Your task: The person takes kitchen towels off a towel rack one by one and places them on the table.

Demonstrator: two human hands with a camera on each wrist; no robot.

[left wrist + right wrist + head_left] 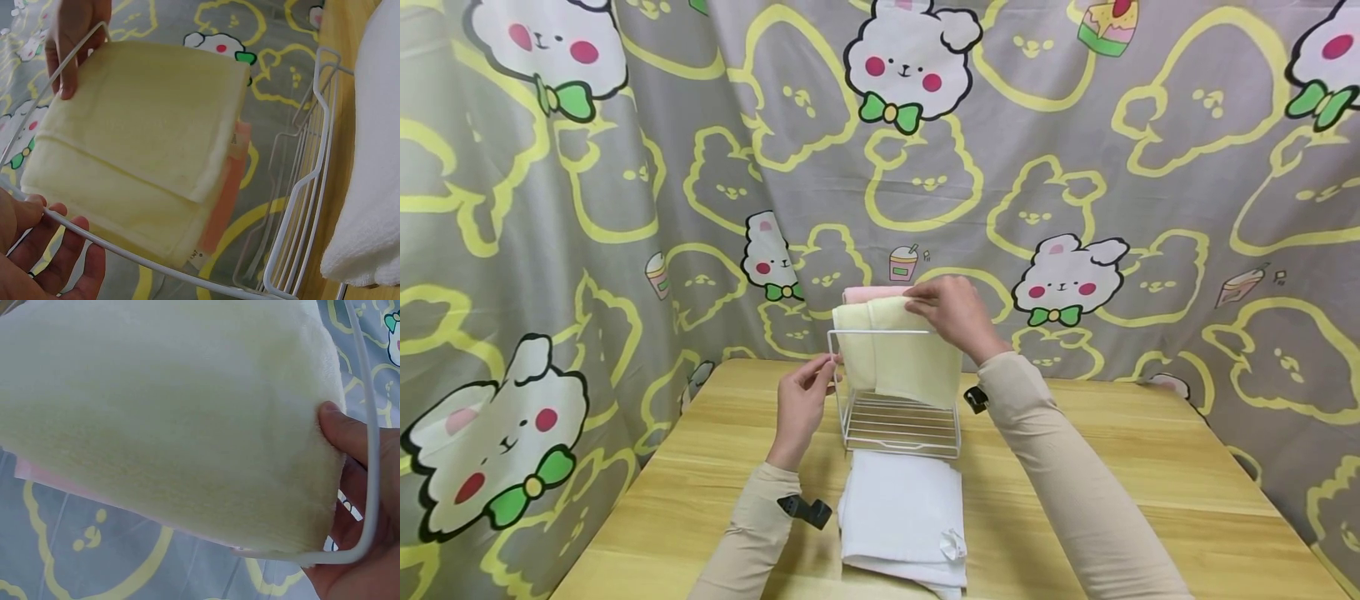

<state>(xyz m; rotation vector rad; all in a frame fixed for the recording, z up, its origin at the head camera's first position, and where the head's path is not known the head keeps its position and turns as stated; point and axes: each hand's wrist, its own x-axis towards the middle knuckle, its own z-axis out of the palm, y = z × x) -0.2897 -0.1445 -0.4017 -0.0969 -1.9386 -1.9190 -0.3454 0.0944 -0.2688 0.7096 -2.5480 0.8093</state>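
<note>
A folded pale yellow towel (906, 358) stands upright in a white wire rack (901, 454), with a folded pink towel (872, 293) behind it. My right hand (955, 312) pinches the yellow towel's top edge near its right corner. In the right wrist view, the right thumb (344, 428) presses on the yellow towel (187, 437) beside a white wire. At the rack's left side, my left hand (802, 408) holds the wire frame between thumb and fingers. The left wrist view shows the left fingers (81, 250) around that wire, below the yellow towel (137, 125).
A stack of folded white towels (902, 517) lies on the wooden table (1075, 500) just in front of the rack, with a small crumpled white tag (952, 546) on it. A grey patterned curtain (925, 183) hangs behind and at the sides.
</note>
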